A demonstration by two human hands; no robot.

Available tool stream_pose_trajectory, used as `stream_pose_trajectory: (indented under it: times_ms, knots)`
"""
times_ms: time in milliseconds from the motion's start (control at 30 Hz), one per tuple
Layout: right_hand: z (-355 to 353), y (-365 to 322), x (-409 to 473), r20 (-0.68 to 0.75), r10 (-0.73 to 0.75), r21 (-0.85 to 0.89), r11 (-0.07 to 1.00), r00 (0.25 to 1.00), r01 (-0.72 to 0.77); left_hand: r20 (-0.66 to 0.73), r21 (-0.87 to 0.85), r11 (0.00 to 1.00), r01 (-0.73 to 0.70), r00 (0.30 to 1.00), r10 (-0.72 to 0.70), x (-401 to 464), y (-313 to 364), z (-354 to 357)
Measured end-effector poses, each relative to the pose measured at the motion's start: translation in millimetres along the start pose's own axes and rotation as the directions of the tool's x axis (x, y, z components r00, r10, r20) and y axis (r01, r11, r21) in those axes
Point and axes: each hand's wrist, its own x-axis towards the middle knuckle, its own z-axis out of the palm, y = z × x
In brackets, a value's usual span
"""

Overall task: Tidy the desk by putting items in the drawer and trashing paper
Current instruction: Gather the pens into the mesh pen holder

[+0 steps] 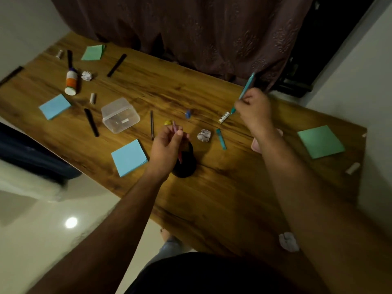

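Note:
My left hand [166, 145] pinches a pink pen [175, 126] above a black pen holder [186, 164] near the desk's front edge. My right hand [254, 109] grips a teal pen [247, 85] that points up and away, over the right part of the wooden desk [222, 187]. Crumpled paper balls lie on the desk: one [204, 135] between my hands, one [87, 75] at the far left, one [288, 241] by the near edge. Another teal pen [221, 139], a battery [224, 117] and a dark pencil [152, 125] lie loose.
Blue sticky-note pads [129, 157] [54, 106] and green ones [321, 142] [93, 52] lie about. A clear plastic box [120, 115], a glue bottle [71, 82], black markers [91, 122] [116, 65] and a small blue object [188, 113] sit on the left and middle. A dark curtain [201, 28] hangs behind.

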Motion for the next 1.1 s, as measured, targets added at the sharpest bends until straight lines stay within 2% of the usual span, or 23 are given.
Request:
stream_pose_trajectory:
  times_ms: [200,300,400,667,767,867,933,1033,1100]
  knots:
    - [23.7,-15.5,-73.0,0.247,0.047,0.163,0.983,0.968,-0.089,0.094,0.323,0.940,-0.110,0.992,0.084,-7.9,-4.2,-7.7]
    - [35.9,-19.6,-91.3,0.338,0.017,0.122,0.991,0.941,-0.062,0.109,0.410,0.899,-0.153,0.987,0.118,-11.7,-1.6,-10.2]
    - [43.4,-22.9,-95.8,0.344,-0.007,0.079,0.997,0.939,-0.022,0.106,0.446,0.875,-0.189,0.982,0.158,-16.0,-2.3,-13.3]
    - [47.9,-38.3,-95.3,0.264,-0.093,0.069,0.995,0.960,0.077,0.097,0.320,0.931,-0.174,0.984,0.151,-33.6,-2.5,-29.1]
    - [52.9,-40.6,-100.1,0.321,-0.132,0.034,0.991,0.938,0.128,0.083,0.302,0.934,-0.193,0.981,0.176,-38.4,-5.8,-38.7]
    - [58.9,-41.3,-109.1,0.381,-0.176,-0.111,0.966,0.908,0.234,0.044,0.246,0.956,-0.160,0.987,0.154,-41.9,-11.7,-45.8]
    - [62.9,-42.9,-115.3,0.422,-0.232,-0.226,0.909,0.876,0.350,-0.007,0.241,0.961,-0.138,0.990,0.144,-43.9,-15.6,-49.3]
    - [67.9,-48.5,-123.6,0.504,-0.290,-0.397,0.758,0.813,0.517,-0.081,0.204,0.972,-0.119,0.987,0.138,-45.7,-20.6,-52.8]
    - [73.1,-51.5,-126.5,0.548,-0.284,-0.469,0.675,0.787,0.570,-0.116,0.221,0.967,-0.127,0.981,0.156,-46.0,-23.5,-54.6]
